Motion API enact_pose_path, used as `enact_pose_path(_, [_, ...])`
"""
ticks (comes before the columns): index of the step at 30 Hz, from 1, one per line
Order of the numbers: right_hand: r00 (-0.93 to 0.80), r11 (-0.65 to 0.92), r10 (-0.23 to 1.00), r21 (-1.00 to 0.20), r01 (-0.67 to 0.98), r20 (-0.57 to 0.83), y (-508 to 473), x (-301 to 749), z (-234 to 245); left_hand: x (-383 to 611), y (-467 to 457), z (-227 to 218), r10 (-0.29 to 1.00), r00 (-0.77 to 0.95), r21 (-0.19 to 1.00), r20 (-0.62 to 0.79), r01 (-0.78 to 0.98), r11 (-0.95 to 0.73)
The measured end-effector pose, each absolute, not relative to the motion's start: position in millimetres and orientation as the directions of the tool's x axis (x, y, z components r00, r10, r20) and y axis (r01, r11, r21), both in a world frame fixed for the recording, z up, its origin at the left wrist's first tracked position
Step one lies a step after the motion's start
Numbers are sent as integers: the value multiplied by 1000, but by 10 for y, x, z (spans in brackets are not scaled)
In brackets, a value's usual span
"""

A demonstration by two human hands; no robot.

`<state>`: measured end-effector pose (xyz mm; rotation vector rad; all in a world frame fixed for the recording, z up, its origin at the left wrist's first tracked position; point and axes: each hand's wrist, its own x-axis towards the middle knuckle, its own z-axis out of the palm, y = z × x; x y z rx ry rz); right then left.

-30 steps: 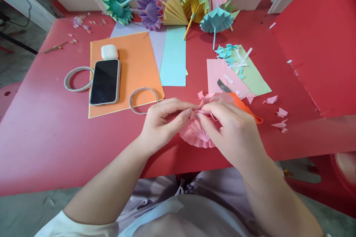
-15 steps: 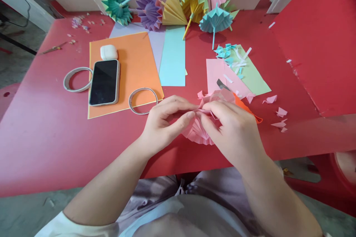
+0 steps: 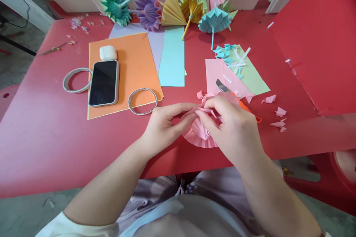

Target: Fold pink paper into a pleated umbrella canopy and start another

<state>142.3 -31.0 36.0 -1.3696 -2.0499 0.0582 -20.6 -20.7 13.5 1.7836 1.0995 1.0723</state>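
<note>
Between my two hands is a pleated pink paper fan, its folds spread in a rounded shape just above the table's front part. My left hand pinches the paper's upper edge from the left, thumb against fingers. From the right, my right hand pinches a folded strip of the same paper between thumb and forefinger. Some of the paper is hidden behind my fingers. Just beyond my right hand lies a craft knife with an orange handle and a grey blade, partly covered by pink paper.
Left of my hands are a tape roll, a phone, a white earbud case and orange paper. Paper umbrellas, one blue, line the back. Pink scraps lie to the right; a red board stands beyond.
My right fingers have lifted and shifted slightly along the pink paper's edge. More of the pleated fan shows below my hands, and more of the knife blade is visible.
</note>
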Motion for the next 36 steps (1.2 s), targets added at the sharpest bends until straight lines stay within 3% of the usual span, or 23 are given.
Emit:
enact_pose_path(16, [-255,456,859,-436,776,443,-320,1415,366,-191,-214,119,923,250,818,291,435,-376])
enact_pose_path(29, [-223,408,895,-502,763,387,-319,1455,404,-188,-216,95,950,148,836,276,452,-313])
enact_pose_path(36, [-235,418,895,-528,739,380,-309,1472,401,-195,-220,83,943,203,917,264,251,-311])
